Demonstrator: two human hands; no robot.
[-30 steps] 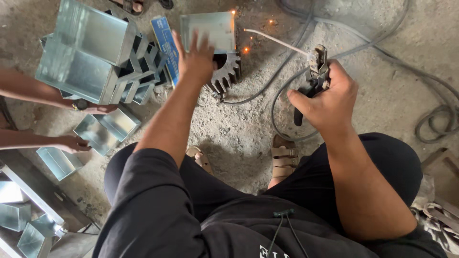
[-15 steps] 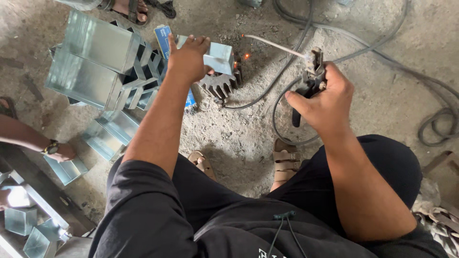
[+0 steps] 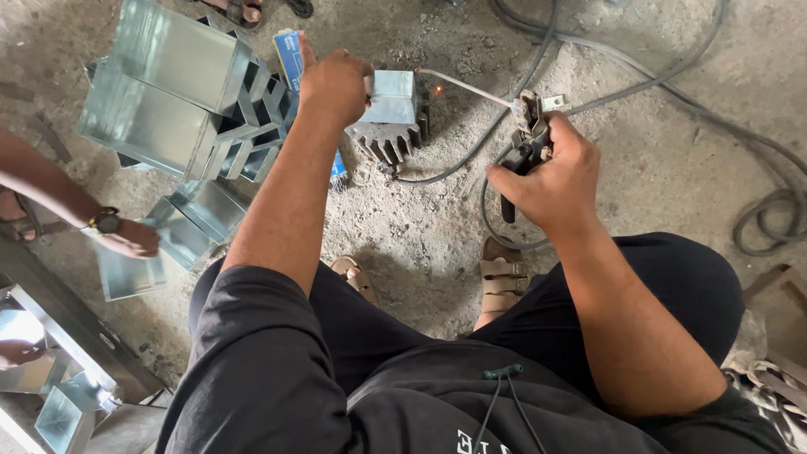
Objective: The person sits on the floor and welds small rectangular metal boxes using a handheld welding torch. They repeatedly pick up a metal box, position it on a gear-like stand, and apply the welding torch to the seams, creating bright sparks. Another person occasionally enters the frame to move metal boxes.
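A: Upper centre of the frame: the left hand [image 3: 334, 84] presses a small sheet-metal box [image 3: 393, 97] onto a finned metal block [image 3: 388, 145] on the floor [image 3: 672, 160].

B: And the right hand [image 3: 555, 181]?

A: Right of centre, its grip is clamped on an electrode holder [image 3: 525, 139]; the welding rod [image 3: 466, 87] tip glows at the box edge. Step: tack-welding a seam. Next calls for steady contact.

B: At left?

A: Stacked metal boxes [image 3: 168, 84]; another person's hand [image 3: 130, 240].

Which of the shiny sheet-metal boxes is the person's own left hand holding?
The small metal box on the toothed gear, under the left hand; other boxes lie left, untouched by it.
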